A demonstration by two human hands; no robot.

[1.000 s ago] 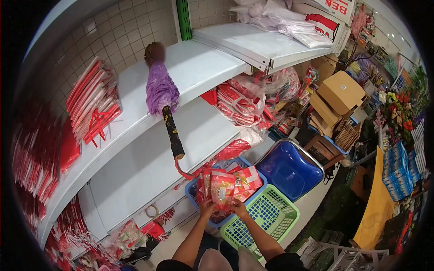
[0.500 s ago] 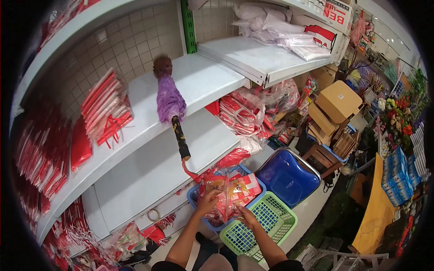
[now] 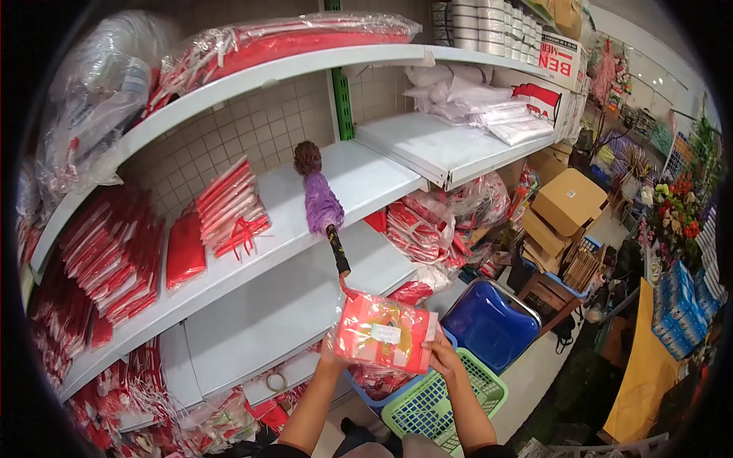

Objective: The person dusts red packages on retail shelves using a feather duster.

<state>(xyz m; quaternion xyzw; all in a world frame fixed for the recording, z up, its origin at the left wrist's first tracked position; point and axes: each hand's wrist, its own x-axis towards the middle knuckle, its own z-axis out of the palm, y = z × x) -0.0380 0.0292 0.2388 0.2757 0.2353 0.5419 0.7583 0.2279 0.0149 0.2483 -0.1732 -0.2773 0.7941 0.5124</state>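
Observation:
A flat red-and-white packet (image 3: 366, 317) in clear plastic, with a white label on its face, is held up between my two hands. My left hand (image 3: 333, 356) grips its lower left edge, the fingers partly hidden behind it. At the right edge, my right hand (image 3: 441, 356) pinches the packet between thumb and fingers. Beneath it stands a blue basket (image 3: 395, 399) with more red plastic-wrapped packets (image 3: 376, 379) inside, mostly covered from view. A green basket (image 3: 495, 379) sits beside the blue one, below my right hand.
A purple feather duster (image 3: 324, 204) leans over the white shelf (image 3: 366, 169). Red packets (image 3: 233, 210) stand on that shelf at left. A blue padded seat (image 3: 489, 317) is right of the baskets, with cardboard boxes (image 3: 569, 202) beyond. A roll of tape (image 3: 276, 382) lies low on the left.
The packet has been raised out of the blue basket and now faces me, held at both sides. My view has tilted up and left, showing more of the upper shelf.

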